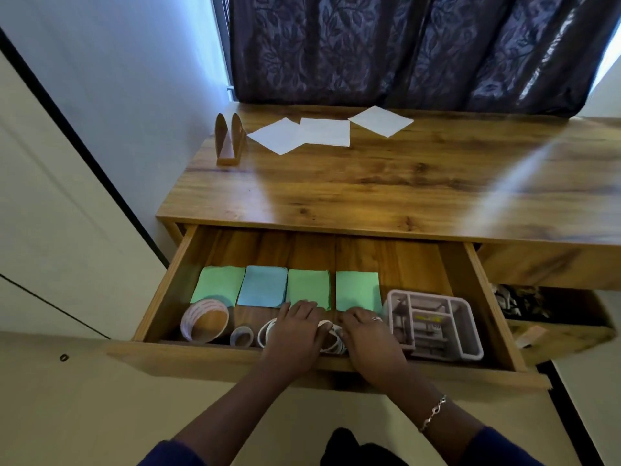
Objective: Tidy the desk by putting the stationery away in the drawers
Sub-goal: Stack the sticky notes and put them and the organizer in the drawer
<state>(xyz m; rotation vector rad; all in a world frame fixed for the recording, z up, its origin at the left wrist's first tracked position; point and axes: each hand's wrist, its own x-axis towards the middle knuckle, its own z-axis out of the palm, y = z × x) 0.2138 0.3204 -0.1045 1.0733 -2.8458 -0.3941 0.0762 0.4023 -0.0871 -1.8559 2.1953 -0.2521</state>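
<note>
The desk's left drawer stands pulled out. Both my hands are inside it near the front. My left hand and my right hand curl over a white tape roll that shows between them. Left of them lie a small tape roll and a large roll. Behind sit green and blue sticky-note pads in a row. A pale organiser tray with small items stands at the right of the drawer.
On the wooden desk top lie three white paper sheets and a wooden holder at the back left. A dark curtain hangs behind. A second drawer at the right is partly open. A wall stands close on the left.
</note>
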